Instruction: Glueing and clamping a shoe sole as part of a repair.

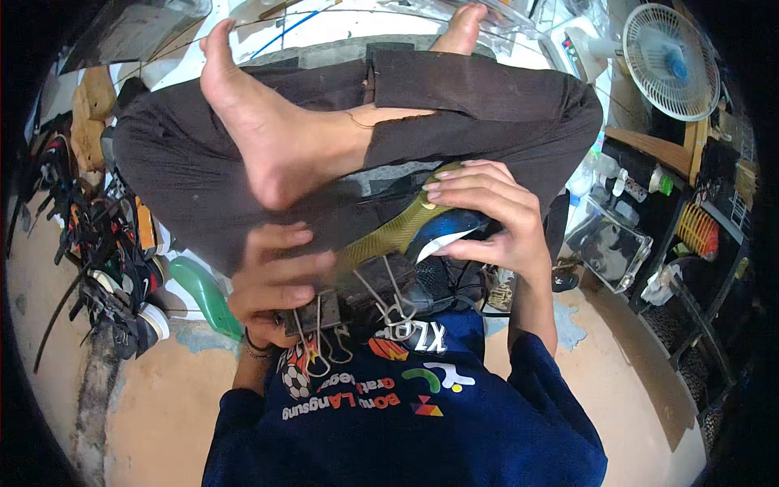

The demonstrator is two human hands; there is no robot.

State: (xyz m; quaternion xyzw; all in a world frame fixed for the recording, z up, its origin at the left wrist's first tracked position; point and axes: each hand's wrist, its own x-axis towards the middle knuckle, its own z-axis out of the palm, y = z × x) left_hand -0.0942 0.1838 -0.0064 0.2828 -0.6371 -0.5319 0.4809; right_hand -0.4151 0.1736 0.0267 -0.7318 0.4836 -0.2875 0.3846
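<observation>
A shoe lies across my lap with its olive ribbed sole [385, 231] turned up and its dark blue upper [442, 231] partly in view. My right hand [495, 211] grips the right end, fingers over the sole and thumb on the white patch of the upper. At the left end my left hand [280, 280] curls around the clamped part, its fingers partly smeared by motion and the thumb mostly hidden. Black binder clips sit along the near edge: one clip [312, 312] under the left fingers, another clip [377, 280] nearer the middle. Their wire handles point toward me.
My crossed legs in dark trousers [479, 93] surround the work, one bare foot [260, 138] above the left hand. A green shoe last [199, 296] and piled shoes [130, 284] lie left. A white fan [669, 61], a clear plastic case [608, 243] and a rack [690, 325] stand right.
</observation>
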